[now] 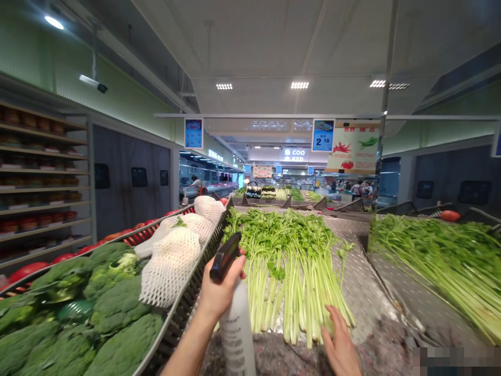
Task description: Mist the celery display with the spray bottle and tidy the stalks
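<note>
My left hand (222,284) is wrapped round the neck of a spray bottle (237,334) with a black trigger head and a whitish translucent body. The bottle stands upright in front of the celery's left side. A wide row of celery (289,266) lies on a dimpled metal shelf (376,287), leaves toward the back and pale stalk ends toward me. Beside the stalk ends at the lower right is my right hand (340,339), fingers stretched and apart, holding nothing. Whether its fingertips touch the celery I cannot tell.
On the left, a black crate (188,282) holds broccoli (121,303) and produce in white foam nets (172,266). Tomatoes (29,270) lie beyond its far edge. More celery (434,266) shows at right past a vertical edge, perhaps a mirror. Grey cloth (387,347) lines the shelf front.
</note>
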`<state>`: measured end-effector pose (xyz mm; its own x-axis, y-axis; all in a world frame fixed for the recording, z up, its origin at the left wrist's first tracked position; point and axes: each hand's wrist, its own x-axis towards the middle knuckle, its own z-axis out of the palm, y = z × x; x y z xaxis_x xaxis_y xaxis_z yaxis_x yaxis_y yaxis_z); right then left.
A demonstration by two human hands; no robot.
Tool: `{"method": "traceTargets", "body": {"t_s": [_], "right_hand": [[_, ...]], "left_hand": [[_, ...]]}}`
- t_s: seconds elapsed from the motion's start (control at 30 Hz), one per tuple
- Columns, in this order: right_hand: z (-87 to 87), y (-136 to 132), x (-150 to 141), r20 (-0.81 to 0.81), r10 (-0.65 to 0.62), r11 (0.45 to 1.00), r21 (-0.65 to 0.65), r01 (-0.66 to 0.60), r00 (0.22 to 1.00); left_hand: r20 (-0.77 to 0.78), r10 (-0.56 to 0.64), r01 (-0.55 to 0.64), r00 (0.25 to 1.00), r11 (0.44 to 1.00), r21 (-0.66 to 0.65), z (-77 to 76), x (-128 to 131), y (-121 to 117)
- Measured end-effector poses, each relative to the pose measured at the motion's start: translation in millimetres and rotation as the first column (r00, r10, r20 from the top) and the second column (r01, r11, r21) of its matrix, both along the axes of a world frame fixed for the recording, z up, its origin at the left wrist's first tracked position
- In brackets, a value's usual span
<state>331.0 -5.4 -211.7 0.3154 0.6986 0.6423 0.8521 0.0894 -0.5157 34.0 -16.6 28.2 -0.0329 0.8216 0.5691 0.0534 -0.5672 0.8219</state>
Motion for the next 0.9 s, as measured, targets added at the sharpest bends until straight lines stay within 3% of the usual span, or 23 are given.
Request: {"method": "traceTargets", "body": {"t_s": [0.43, 0.67, 0.9], "right_hand": [[26.4, 13.7, -41.7, -0.021, 0.050, 0.997, 0.064, -0.048, 0.999], [22.8, 25.9, -58.3, -0.044, 0.103, 0.993, 0.056, -0.100, 0.994], [23.6, 30.1, -72.1, -0.069, 0.098, 0.994, 0.063, -0.094, 0.993]], "left_hand": [[-0.058, 0.129, -0.129, 0.990, 0.992, -0.008, -13.3, -38.8, 3.9], [-0.047, 0.169, -0.171, 0.985, 0.985, -0.033, -16.6, -55.4, 6.2], [-0.143, 0.326, -0.323, 0.934, 0.945, 0.043, -12.2, -72.3, 2.0]]}}
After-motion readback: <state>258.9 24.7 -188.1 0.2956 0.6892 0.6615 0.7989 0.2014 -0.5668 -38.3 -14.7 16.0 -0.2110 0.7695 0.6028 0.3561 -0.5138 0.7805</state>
